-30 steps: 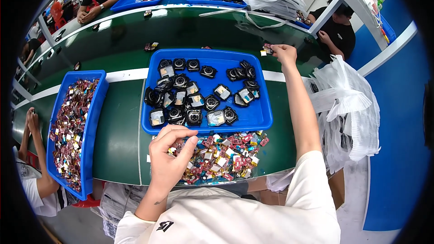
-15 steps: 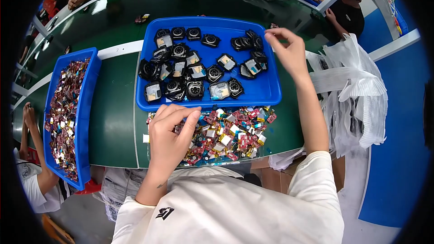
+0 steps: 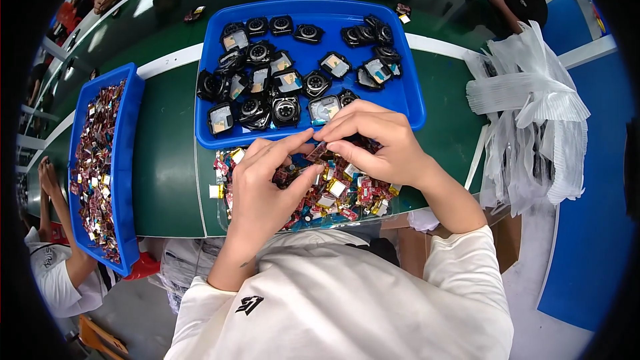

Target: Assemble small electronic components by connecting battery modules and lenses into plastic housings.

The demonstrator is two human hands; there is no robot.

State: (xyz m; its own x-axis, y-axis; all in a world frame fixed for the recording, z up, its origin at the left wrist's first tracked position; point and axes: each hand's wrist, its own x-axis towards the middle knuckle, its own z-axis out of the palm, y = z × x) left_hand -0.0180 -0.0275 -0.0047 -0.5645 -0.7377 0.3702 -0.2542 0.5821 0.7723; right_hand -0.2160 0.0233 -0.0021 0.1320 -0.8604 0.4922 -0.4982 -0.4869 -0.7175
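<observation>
**Presently, both hands meet over the parts heap**

The right hand (image 3: 383,141) is narrowed to a pinch on a small dark-red part (image 3: 319,151). The left hand (image 3: 261,177) faces it, fingers curved and thumb spread off below, its fingertips close to the right hand's (whether it also grips the part, I cannot tell).

At six o'clock from the hands, the white shirt (image 3: 373,293) bears a black printed mark (image 3: 249,305); at eight, a co-worker's pale shirt (image 3: 50,270) has dark lettering.

A second ago the right hand was out past the tray's corner at one o'clock; it has since drawn in to the left, which stays over the heap.

Directly beneath lies the heap of small parts (image 3: 363,193), red, white, yellow and blue. At twelve o'clock, the wide blue tray (image 3: 392,101) holds black watch cases (image 3: 286,111), some showing round backs, others pale interiors. The narrow blue tray (image 3: 127,167) at nine is full of similar small parts. Just before three stands a bundle in white wrapping (image 3: 533,107).
</observation>
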